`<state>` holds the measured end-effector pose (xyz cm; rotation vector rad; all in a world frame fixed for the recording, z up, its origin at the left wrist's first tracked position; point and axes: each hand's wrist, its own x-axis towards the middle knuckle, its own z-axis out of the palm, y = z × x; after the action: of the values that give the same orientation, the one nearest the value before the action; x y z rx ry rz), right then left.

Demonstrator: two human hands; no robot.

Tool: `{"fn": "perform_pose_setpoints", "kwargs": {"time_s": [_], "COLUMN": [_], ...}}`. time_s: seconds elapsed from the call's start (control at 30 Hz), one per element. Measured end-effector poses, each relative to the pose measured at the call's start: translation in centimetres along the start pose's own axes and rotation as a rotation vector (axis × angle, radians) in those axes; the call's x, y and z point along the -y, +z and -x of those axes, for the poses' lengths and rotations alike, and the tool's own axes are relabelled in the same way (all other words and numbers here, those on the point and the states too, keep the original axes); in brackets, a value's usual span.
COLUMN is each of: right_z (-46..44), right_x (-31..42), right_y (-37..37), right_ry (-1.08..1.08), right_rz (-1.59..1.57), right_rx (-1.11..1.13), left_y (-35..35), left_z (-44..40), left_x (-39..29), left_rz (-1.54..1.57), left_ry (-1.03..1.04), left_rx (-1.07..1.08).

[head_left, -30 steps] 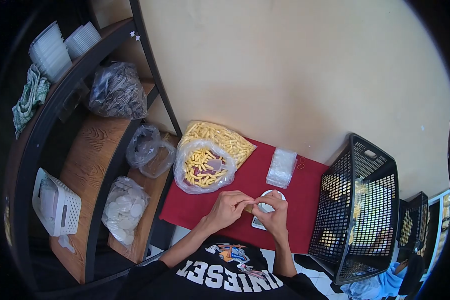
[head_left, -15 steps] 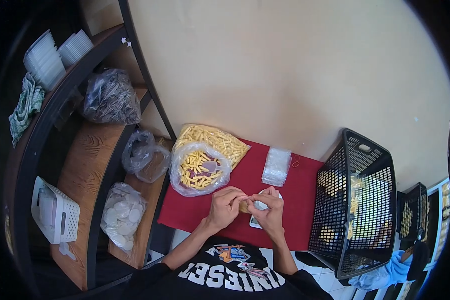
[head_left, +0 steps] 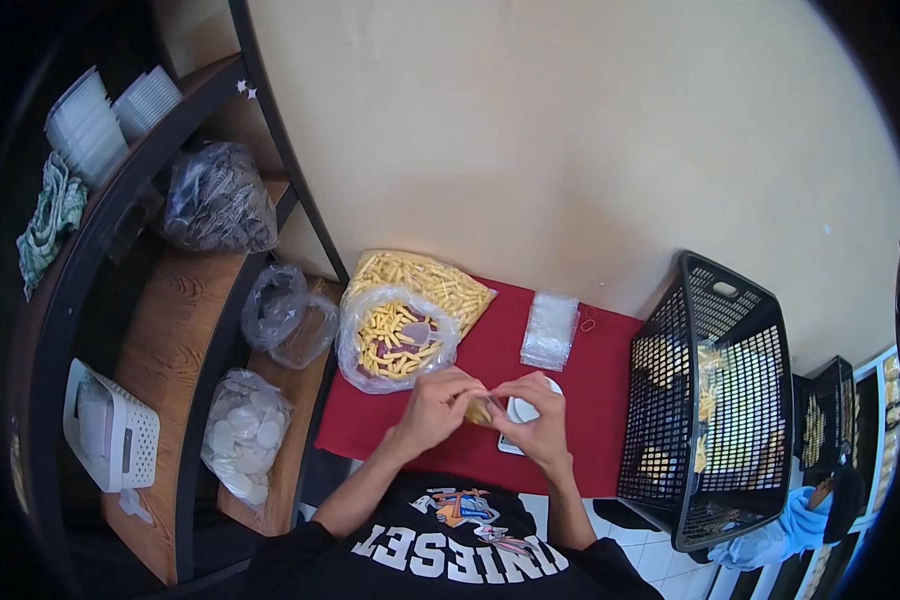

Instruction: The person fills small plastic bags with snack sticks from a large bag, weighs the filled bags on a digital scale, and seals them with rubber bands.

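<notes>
A small clear plastic bag with yellowish contents (head_left: 482, 411) is held up between my hands over the red-covered table. My left hand (head_left: 430, 414) pinches its left side, and the fingers of my right hand (head_left: 540, 424) are closed on its right side. Partly hidden behind my right hand is a white kitchen scale (head_left: 511, 446). To the left stands an open plastic bag (head_left: 348, 362) of yellow stick snacks, with a clear scoop (head_left: 417, 333) inside. Behind it lies a larger bag of the same snacks (head_left: 432, 277). A stack of empty clear bags (head_left: 549, 331) lies beyond my hands.
Thin rubber bands (head_left: 587, 322) lie near the wall. On the right, a black plastic basket (head_left: 658, 440) holds bagged snacks. Wooden shelves (head_left: 175, 335) on the left carry bags and a white basket (head_left: 140, 445). A person in light blue (head_left: 785, 530) is at far right.
My hands have drawn slightly apart and the fingers have shifted along the small bag's edges. More of the bag shows between them. The view has shifted slightly.
</notes>
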<state>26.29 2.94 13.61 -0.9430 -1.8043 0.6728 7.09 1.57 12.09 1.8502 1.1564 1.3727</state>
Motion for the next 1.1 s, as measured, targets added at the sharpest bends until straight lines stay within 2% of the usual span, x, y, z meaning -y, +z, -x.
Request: {"fn": "perform_pose_setpoints", "kwargs": {"time_s": [0.23,0.47,0.67,0.87,1.03,1.1], "right_z": [0.4,0.8,0.9,1.9,3.7,4.6], "right_x": [-0.3,-0.3,0.9,1.1,0.6,0.2], "right_y": [0.7,1.5,0.3,-0.4,-2.1,-2.9], "right_ry": [0.111,0.081,0.098,0.088,0.195,0.201], "right_rz": [-0.022,-0.018,-0.027,0.013,0.026,0.049], "right_rx": [0.042,0.000,0.012,0.004,0.009,0.008], "left_y": [0.9,1.6,0.7,0.5,1.4,1.5], "left_z": [0.7,1.2,0.7,0.8,1.9,2.4], "left_x": [-0.5,0.3,0.4,0.8,1.5,1.5], "left_rz": [-0.003,0.008,0.025,0.061,0.114,0.234], "left_ry": [-0.007,0.025,-0.064,-0.117,-0.171,-0.275], "left_rx": [-0.100,-0.171,-0.348,-0.362,-0.371,-0.197]}}
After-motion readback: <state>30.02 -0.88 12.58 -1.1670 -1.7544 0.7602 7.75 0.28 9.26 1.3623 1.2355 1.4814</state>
